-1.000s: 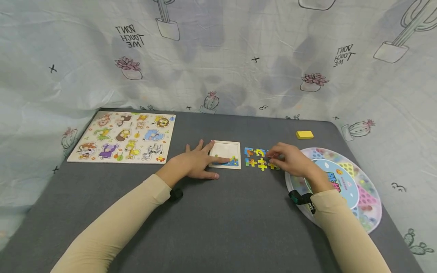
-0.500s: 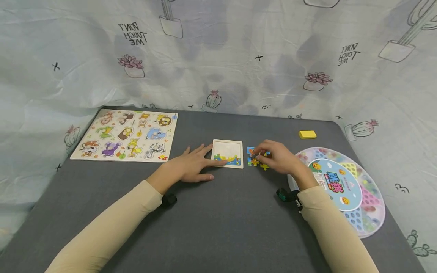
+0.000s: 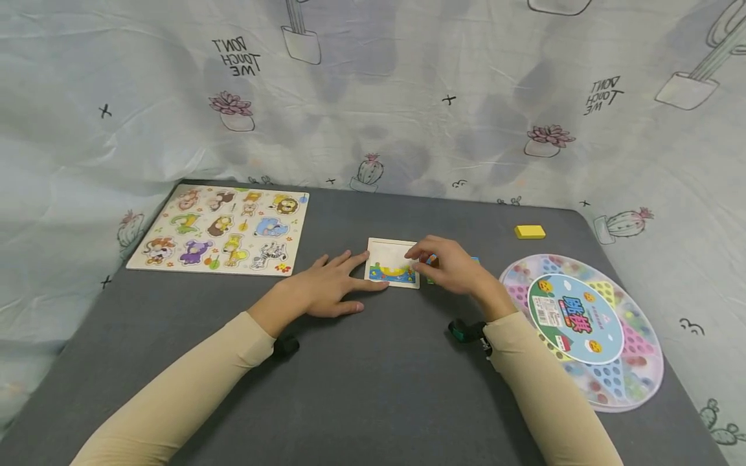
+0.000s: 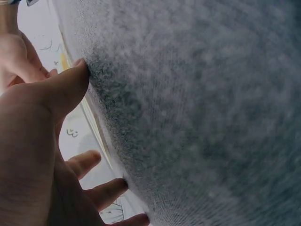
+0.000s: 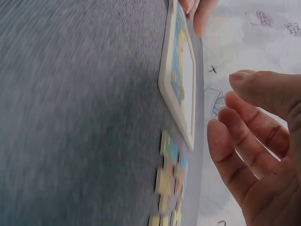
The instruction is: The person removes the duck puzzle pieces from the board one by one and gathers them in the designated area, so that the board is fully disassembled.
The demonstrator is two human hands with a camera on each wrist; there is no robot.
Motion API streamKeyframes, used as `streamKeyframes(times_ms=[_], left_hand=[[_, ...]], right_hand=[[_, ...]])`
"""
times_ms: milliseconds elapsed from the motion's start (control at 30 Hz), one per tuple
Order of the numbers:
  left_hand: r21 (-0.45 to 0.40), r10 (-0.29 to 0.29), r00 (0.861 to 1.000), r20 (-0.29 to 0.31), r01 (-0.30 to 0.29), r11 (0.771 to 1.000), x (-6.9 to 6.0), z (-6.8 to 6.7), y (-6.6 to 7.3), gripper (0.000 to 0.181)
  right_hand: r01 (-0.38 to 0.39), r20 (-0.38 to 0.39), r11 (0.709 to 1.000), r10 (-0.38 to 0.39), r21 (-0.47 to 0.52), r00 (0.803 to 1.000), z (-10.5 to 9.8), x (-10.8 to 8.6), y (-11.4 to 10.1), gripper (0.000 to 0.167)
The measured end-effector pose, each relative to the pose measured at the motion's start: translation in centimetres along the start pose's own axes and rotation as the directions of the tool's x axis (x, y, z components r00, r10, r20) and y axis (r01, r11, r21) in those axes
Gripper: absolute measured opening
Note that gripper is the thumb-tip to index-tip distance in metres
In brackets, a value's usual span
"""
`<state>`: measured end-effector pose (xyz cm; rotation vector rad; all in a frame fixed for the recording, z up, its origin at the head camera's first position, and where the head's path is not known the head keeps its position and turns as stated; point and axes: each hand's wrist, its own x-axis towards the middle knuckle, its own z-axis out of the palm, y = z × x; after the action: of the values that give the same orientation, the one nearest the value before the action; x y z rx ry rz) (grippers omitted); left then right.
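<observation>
A small wooden puzzle tray [image 3: 389,241] lies mid-table, with blue and yellow puzzle pieces [image 3: 388,274] along its lower part and pale bare wood above. My left hand [image 3: 324,288] rests with spread fingers at the tray's left and lower edges. Over the tray's right side hovers my right hand [image 3: 449,264], its fingers loosely bent. In the right wrist view nothing shows between the thumb and fingertips of my right hand [image 5: 263,132]. Loose jigsaw pieces [image 5: 169,181] lie beside the tray, mostly hidden under the right hand in the head view.
An animal puzzle board [image 3: 247,243] lies at the back left. To the right is a round Chinese checkers board [image 3: 583,323] with a blue centre label. A yellow block [image 3: 530,232] sits at the back right, and a printed curtain [image 3: 373,97] hangs behind the table.
My right hand has moved left from the loose pieces to the tray's right side. My left index finger has shifted from the fitted pieces to the tray's lower edge.
</observation>
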<state>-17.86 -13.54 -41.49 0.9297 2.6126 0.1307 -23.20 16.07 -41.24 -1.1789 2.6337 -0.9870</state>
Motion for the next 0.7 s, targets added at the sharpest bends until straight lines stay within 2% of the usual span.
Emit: streamKeyframes(times_ms=[300,700], left_hand=[[0.059,-0.002,1.0,0.027,0.001,0.998,0.0,0.1,0.1,0.056],[0.045,-0.007,0.999,0.052,0.004,0.999,0.3,-0.4,0.2,0.057]], right_hand=[[0.019,0.037,0.999,-0.02,0.027,0.999,1.2,1.6,-0.9,0.021],[0.018,0.082,0.998,-0.023,0.066,0.996,2.9,2.9,-1.1,0.024]])
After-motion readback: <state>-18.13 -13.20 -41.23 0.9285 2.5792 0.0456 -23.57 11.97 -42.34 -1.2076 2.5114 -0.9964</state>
